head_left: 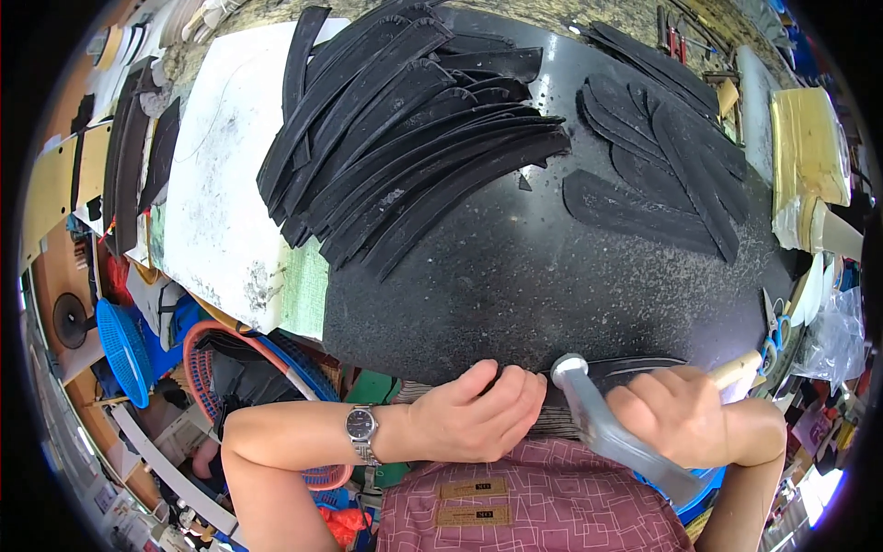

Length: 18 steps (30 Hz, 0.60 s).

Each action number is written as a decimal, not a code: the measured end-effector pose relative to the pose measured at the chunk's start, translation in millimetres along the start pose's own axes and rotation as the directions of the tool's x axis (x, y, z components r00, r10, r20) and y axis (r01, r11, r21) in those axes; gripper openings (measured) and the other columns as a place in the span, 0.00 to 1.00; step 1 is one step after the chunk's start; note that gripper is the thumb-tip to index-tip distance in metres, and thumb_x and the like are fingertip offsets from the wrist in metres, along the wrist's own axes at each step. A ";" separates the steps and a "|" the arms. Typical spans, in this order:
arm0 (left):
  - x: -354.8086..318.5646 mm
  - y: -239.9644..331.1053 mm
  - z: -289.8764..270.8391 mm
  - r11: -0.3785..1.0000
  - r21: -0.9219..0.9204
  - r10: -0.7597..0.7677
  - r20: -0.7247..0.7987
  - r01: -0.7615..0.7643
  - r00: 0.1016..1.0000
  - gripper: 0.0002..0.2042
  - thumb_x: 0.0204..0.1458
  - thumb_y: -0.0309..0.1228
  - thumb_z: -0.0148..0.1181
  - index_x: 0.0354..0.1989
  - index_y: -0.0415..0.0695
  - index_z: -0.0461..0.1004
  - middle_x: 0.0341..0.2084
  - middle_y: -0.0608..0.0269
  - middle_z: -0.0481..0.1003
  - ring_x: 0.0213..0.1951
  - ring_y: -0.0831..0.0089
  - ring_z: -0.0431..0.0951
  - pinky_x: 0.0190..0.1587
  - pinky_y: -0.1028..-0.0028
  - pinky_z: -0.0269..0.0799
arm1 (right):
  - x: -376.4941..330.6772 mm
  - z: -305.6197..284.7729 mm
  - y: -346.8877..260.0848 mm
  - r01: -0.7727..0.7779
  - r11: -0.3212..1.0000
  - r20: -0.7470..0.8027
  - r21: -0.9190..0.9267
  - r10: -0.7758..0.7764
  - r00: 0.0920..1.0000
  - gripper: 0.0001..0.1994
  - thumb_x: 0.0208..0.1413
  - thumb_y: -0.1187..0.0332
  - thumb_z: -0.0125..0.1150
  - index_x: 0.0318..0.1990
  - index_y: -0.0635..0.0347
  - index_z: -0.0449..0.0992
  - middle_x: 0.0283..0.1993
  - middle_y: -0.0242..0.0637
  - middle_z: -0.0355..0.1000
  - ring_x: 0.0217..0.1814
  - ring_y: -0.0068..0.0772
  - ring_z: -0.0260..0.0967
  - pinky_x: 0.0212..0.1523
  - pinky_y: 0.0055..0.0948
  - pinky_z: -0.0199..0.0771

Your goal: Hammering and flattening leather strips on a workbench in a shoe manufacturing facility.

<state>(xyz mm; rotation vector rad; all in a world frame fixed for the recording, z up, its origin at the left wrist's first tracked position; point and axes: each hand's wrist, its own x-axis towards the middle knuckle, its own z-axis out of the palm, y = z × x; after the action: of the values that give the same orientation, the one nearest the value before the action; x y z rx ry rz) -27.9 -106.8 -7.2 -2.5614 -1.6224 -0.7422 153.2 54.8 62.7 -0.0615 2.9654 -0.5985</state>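
My right hand (676, 414) is wrapped round a hammer (612, 428) with a grey metal head and a pale wooden handle. The round face of its head is at the front edge of the black work surface (487, 304), just right of my left hand (487, 414). The fingers of that left hand are curled closed at the same edge, on a black strip (556, 397) that is mostly hidden by hand and hammer. A large pile of curved black strips (405, 138) lies at the far left of the surface. More flat black pieces (653, 175) overlap at the far right.
A white board (225, 175) adjoins the work surface on the left. Below it stands a reddish-rimmed basket (198, 354) with dark pieces inside. Blue-handled scissors (777, 331) and a yellowish block (809, 147) are at the right edge. A small black scrap (524, 183) lies near the pile.
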 end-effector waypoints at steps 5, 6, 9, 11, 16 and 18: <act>0.5 2.3 -5.2 0.997 0.043 0.056 0.082 -0.060 0.995 0.15 0.43 0.32 0.52 0.35 0.34 0.76 0.30 0.61 0.72 0.34 0.69 0.68 0.37 0.72 0.65 | 8.4 -2.4 -0.1 0.006 1.000 -0.071 -0.019 -0.007 0.997 0.13 0.36 0.64 0.55 0.31 0.59 0.67 0.20 0.27 0.57 0.17 0.21 0.61 0.14 0.20 0.60; 1.2 2.8 -8.1 0.999 -0.001 0.051 0.146 -0.052 0.988 0.16 0.42 0.32 0.53 0.35 0.33 0.76 0.30 0.61 0.72 0.32 0.70 0.68 0.36 0.72 0.65 | 6.2 2.3 -3.0 0.007 0.999 -0.018 -0.031 -0.008 1.000 0.13 0.35 0.64 0.55 0.31 0.59 0.67 0.20 0.27 0.57 0.17 0.21 0.62 0.14 0.20 0.60; 3.6 11.6 -5.1 0.995 -0.066 0.088 0.180 -0.077 0.980 0.16 0.41 0.32 0.53 0.35 0.32 0.76 0.25 0.62 0.70 0.26 0.72 0.64 0.30 0.74 0.62 | 12.1 1.3 0.6 -0.002 1.000 0.001 -0.017 0.002 1.000 0.13 0.35 0.64 0.55 0.31 0.59 0.67 0.20 0.27 0.57 0.17 0.21 0.62 0.14 0.20 0.60; 7.9 13.7 -5.9 0.994 -0.014 0.111 0.152 -0.111 0.982 0.14 0.41 0.32 0.53 0.31 0.34 0.76 0.22 0.64 0.68 0.24 0.73 0.63 0.27 0.75 0.58 | 18.1 1.1 -0.7 -0.016 1.000 -0.034 0.017 0.017 0.999 0.13 0.36 0.63 0.55 0.31 0.59 0.67 0.20 0.27 0.57 0.17 0.21 0.61 0.13 0.21 0.60; 18.2 24.1 10.9 0.979 0.147 0.139 0.012 -0.140 0.990 0.08 0.41 0.32 0.51 0.14 0.47 0.63 0.13 0.70 0.61 0.19 0.77 0.61 0.22 0.77 0.49 | 12.3 7.9 -5.7 -0.034 0.998 -0.029 -0.046 0.033 0.999 0.12 0.37 0.65 0.57 0.31 0.59 0.67 0.21 0.29 0.58 0.17 0.24 0.64 0.15 0.23 0.65; 23.0 17.0 1.7 0.990 0.092 0.101 0.082 -0.109 0.992 0.10 0.43 0.30 0.54 0.14 0.49 0.61 0.12 0.71 0.59 0.17 0.77 0.60 0.21 0.76 0.50 | -1.3 3.6 9.8 -0.099 0.975 -0.080 0.197 0.117 0.990 0.14 0.37 0.66 0.59 0.33 0.59 0.67 0.21 0.32 0.60 0.18 0.29 0.66 0.16 0.27 0.67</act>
<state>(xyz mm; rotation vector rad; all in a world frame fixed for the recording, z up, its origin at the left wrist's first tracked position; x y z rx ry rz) -4.7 -94.6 4.4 -2.6129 -1.4891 -0.5508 154.7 62.5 55.7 0.1474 2.9557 -0.8917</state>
